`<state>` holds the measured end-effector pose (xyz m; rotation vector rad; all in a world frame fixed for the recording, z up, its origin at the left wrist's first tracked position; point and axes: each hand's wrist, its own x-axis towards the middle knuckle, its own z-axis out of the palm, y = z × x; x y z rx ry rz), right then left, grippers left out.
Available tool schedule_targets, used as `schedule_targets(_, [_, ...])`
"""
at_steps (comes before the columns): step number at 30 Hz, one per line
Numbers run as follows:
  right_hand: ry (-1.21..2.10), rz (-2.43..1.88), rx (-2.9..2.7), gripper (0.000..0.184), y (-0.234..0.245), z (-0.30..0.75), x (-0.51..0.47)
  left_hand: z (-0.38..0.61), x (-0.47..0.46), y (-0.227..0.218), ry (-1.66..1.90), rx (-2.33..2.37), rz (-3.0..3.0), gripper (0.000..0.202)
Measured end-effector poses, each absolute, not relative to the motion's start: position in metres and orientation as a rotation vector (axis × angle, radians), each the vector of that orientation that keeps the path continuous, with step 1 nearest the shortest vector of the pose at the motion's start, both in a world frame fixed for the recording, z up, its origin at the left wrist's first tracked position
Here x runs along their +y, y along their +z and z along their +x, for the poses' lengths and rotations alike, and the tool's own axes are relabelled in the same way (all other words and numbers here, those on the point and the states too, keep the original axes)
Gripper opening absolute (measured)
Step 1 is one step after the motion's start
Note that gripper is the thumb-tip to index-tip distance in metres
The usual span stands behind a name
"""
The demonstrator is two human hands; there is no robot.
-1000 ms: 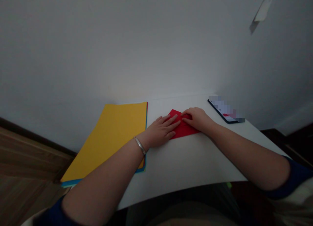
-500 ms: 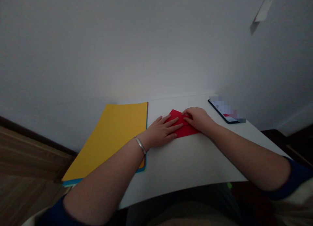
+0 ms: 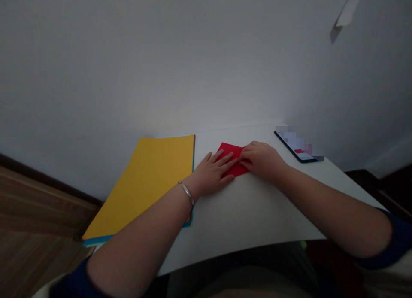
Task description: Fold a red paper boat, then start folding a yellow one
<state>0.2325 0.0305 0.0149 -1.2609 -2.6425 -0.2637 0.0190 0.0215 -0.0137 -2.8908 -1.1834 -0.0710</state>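
Note:
A piece of red paper [image 3: 229,148], with straight edges and a corner pointing away from me, lies on the white table [image 3: 251,220]. Across its left part my left hand [image 3: 214,172] rests flat, fingers spread, a silver bangle on the wrist. My right hand [image 3: 262,160] is closed at the paper's right side, thumb and fingertips pinching it near the left hand's fingertips. The right hand hides the paper's right end, so its full outline cannot be made out.
To the left lies a stack of coloured sheets [image 3: 154,173], yellow on top with blue and red edges showing. A phone or tablet [image 3: 294,145] lies at the back right, its screen partly blurred. Behind the table rises a pale wall [image 3: 206,66].
The red paper has shifted slightly left and less of it shows on the right. My right hand's fingers have closed together and moved nearer the left hand, which stays flat.

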Motion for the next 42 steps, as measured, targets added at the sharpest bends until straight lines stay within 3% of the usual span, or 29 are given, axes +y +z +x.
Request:
schedule_targets(5, [-0.29,-1.236,-2.682,0.027,0.013,0.229,0.025,0.02,0.023,-0.013,-0.057,-1.214,-2.903,0.064])
schedule_targets(42, [-0.289,-1.769,-2.664,0.031,0.026,0.233,0.023,0.018,0.021,-0.01,-0.086,-1.25,-2.953,0.057])
